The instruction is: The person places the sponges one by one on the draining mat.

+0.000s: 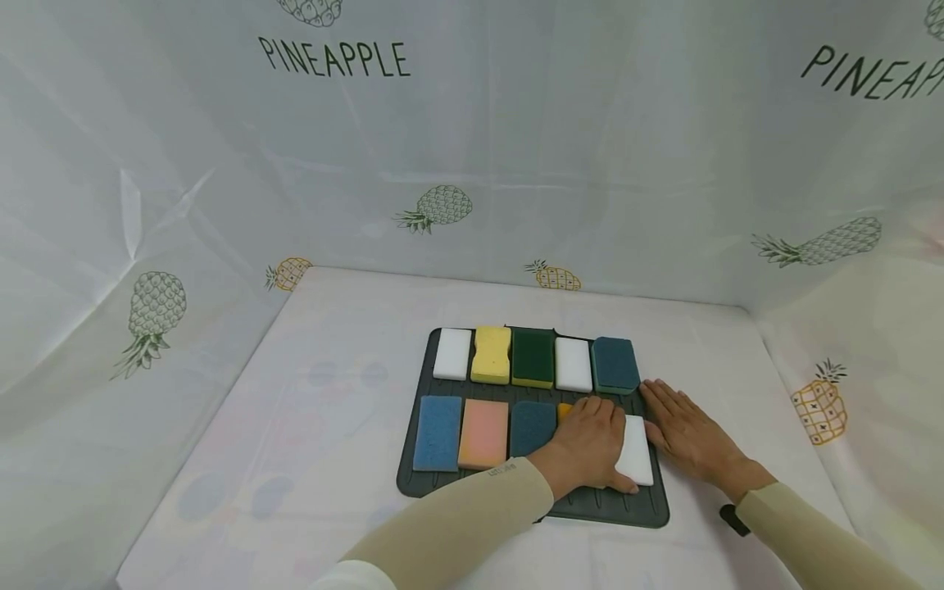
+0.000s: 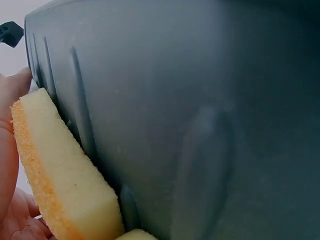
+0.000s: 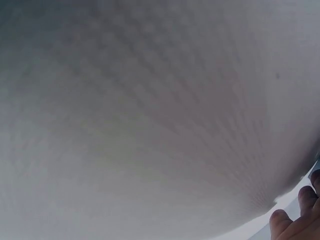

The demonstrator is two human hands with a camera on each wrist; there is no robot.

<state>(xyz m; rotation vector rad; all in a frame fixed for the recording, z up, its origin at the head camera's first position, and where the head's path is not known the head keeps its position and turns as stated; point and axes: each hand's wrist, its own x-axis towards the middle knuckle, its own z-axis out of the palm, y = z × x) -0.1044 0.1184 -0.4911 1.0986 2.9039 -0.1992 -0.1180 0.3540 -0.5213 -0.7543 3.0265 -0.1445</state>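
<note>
At the right end of the mat's near row is a white sponge (image 1: 638,452). My left hand (image 1: 587,447) grips it from its left side, thumb at the near end and fingers towards the far end. Under that hand, an orange-topped sponge (image 2: 62,170) with a pale body is mostly hidden from the head view. My right hand (image 1: 689,434) lies with straight fingers along the right edge of the dark ribbed mat (image 1: 612,508), its fingertips close to a blue-green sponge (image 1: 615,365) of the far row. Only fingers (image 3: 300,220) show in the right wrist view.
Left of the hands in the near row lie a blue sponge (image 1: 437,434), a pink one (image 1: 483,434) and a dark blue one (image 1: 532,426). The far row holds white (image 1: 452,354), yellow (image 1: 491,355), green (image 1: 533,358) and white (image 1: 573,365) sponges. A pineapple-print sheet (image 1: 501,147) hangs behind.
</note>
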